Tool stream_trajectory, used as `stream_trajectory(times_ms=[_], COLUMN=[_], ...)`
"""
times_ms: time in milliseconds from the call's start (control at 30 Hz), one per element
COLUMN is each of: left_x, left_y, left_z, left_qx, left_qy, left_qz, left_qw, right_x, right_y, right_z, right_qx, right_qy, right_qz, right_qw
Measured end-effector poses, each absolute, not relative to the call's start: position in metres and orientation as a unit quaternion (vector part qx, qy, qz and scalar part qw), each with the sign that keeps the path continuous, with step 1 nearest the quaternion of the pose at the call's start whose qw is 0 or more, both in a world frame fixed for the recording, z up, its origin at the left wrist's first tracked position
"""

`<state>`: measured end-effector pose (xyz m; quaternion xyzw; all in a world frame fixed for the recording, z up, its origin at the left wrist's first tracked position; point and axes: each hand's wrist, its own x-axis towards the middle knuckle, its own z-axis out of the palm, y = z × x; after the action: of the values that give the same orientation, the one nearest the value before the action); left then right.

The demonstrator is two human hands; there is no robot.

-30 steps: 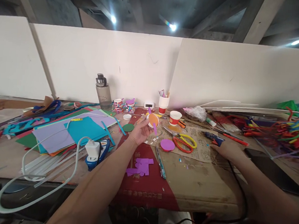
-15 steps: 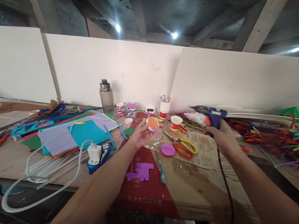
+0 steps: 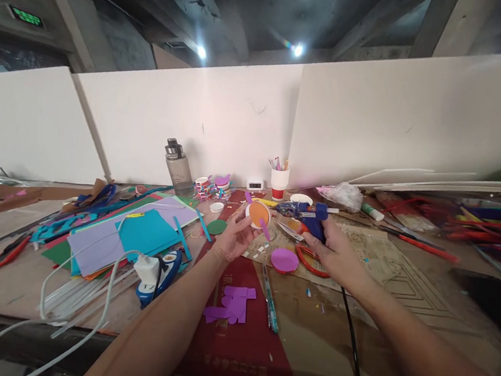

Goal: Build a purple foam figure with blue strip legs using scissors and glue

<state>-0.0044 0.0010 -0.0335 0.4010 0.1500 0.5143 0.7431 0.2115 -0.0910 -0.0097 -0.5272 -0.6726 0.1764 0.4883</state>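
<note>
- Left hand (image 3: 233, 241): fingers curled around small cup with orange disc (image 3: 257, 214).
- Right hand (image 3: 337, 255): fingers closed on blue glue gun (image 3: 310, 216), nozzle just beside the cup.
- Pink disc (image 3: 284, 260): on table between both hands.

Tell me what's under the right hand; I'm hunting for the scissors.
Under the right hand, which holds the glue gun, red scissor handles show on patterned cardboard. Blades poke out beneath the gun. The rest is covered.
</note>
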Motion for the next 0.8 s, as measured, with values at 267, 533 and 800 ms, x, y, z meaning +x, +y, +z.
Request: stream_trajectory(times_ms=[267,533,800], left_x=[-0.004,0.001,-0.001], left_y=[-0.002,-0.009,-0.006], left_z=[-0.037,-0.031,-0.032], left_qx=[0.428,0.44,0.455], left_qy=[0.171,0.17,0.169], left_qz=[0.489,0.47,0.472], left_qw=[0.741,0.746,0.736], right_x=[0.209,0.208,0.211], right_y=[-0.098,-0.096,-0.097], right_z=[-0.006,-0.01,-0.009], right_qx=[-0.55,-0.548,-0.554], right_qy=[-0.681,-0.687,-0.686], right_qz=[0.152,0.144,0.14], right_qw=[0.459,0.455,0.45])
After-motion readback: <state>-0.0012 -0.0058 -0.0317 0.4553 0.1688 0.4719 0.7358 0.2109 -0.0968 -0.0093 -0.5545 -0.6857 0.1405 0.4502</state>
